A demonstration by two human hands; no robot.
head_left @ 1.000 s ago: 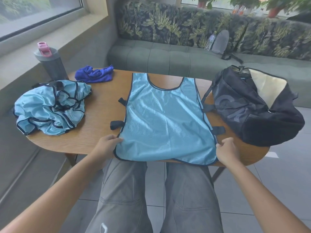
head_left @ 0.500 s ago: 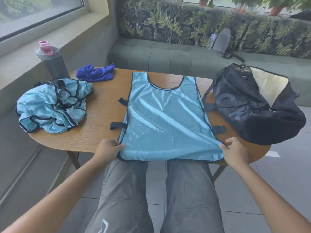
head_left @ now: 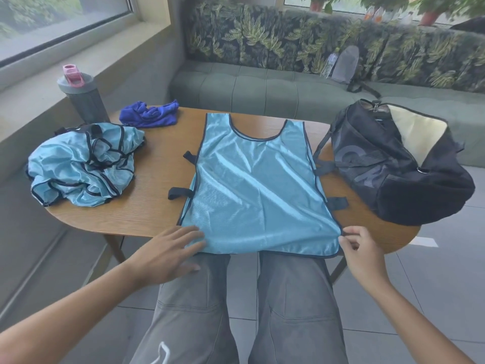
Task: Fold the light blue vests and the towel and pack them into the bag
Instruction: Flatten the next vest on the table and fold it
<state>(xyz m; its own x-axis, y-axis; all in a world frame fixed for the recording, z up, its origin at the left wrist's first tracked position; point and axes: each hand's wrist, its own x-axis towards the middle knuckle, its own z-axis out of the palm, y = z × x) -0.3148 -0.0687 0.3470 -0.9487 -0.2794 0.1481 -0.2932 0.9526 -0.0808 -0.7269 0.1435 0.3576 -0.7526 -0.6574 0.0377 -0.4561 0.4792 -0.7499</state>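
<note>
A: Where does it stand?

B: One light blue mesh vest with dark trim (head_left: 257, 190) lies spread flat in the middle of the oval wooden tabletop (head_left: 157, 185), neck hole at the far side, its near hem hanging just over the near edge above the person's knees. The left hand (head_left: 168, 254) is released, fingers straight, fingertips resting on the near left corner. The right hand (head_left: 358, 248) has a pinching grip on the near right corner of the hem.

A: And the rest?

B: A crumpled heap of light blue vests (head_left: 81, 166) sits at the left, the dark blue towel (head_left: 151, 115) bunched at the far left, unfolded. The black duffel bag (head_left: 393, 164) stands open at the right, just beside the vest's side straps.

A: What might go wrong?

B: I'd judge the slippery fabric the main risk: with only one corner pinched, lifting the hem could drag the vest askew. A dark side strap (head_left: 179, 193) might get trapped crooked in the fold.
</note>
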